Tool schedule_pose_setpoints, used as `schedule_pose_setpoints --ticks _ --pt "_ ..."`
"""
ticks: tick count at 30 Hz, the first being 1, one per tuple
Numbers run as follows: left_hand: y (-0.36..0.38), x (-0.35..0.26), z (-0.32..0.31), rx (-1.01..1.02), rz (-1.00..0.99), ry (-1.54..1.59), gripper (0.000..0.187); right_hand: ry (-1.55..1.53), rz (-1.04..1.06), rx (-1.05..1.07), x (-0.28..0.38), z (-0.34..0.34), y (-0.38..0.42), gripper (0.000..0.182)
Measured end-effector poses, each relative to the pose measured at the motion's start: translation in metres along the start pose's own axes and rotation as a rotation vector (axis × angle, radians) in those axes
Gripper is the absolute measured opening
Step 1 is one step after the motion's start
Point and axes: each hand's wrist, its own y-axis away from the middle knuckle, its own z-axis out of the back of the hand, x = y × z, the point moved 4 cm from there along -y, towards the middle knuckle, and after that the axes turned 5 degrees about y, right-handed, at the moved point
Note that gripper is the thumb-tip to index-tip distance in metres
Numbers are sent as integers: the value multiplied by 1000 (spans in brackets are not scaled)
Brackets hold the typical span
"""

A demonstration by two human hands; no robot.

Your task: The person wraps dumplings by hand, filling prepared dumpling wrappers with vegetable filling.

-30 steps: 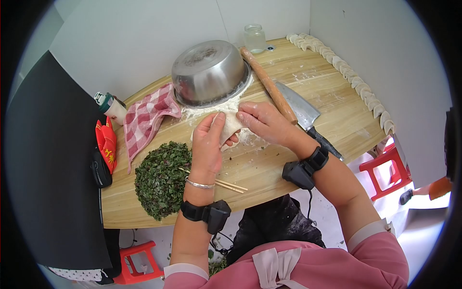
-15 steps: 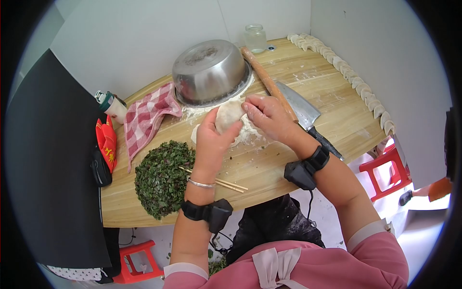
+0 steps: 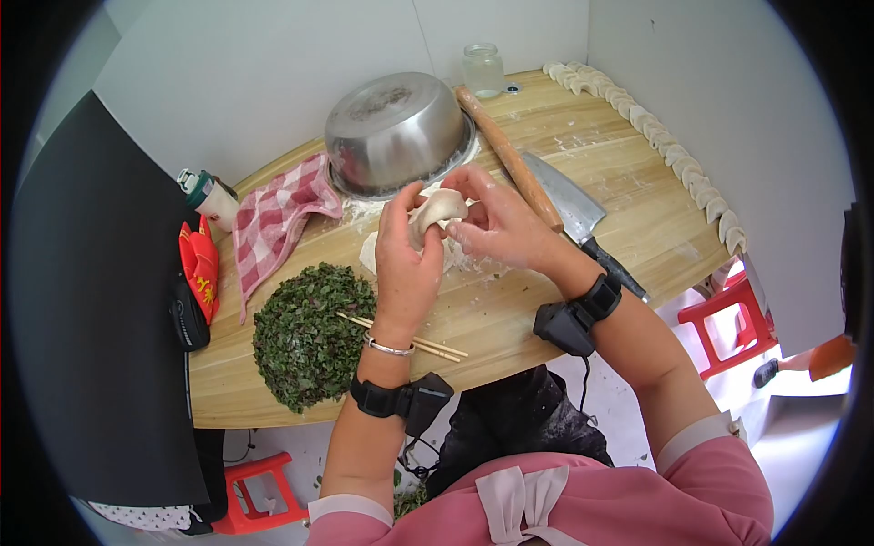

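A folded, curved dough dumpling is held up between both hands above the floury patch of the table. My left hand grips its left side, with thumb and fingers around it. On the right side, my right hand pinches it with curled fingers. Behind the hands rests an upturned metal bowl. A mound of chopped dark green leaves lies at the left front, with wooden chopsticks beside it, partly behind my left forearm.
A rolling pin and a cleaver lie right of the bowl. Dumplings line the table's right edge. A glass jar stands at the back. Left are a checked cloth, a bottle and a red object.
The dough, a rounder flat shape before, is now folded into a curve. My right hand has turned and its fingers have moved up around the dough's right side.
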Motion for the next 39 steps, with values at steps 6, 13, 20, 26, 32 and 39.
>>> schedule_pose_setpoints --ticks 6,13,20,26,32,39 --pt "3 -5 -3 32 24 136 56 311 173 1 28 0 5 35" --pt "2 -3 -1 -13 219 419 25 404 104 -264 11 11 5 27" --pt "4 5 2 16 217 294 17 344 84 -325 11 14 4 26" --pt "5 2 3 -24 187 170 16 496 157 -276 23 11 6 23" --pt "5 -5 3 -129 170 295 16 189 33 -255 61 23 20 19" --pt "10 -29 -1 -95 217 334 21 859 -72 -124 61 137 41 22"
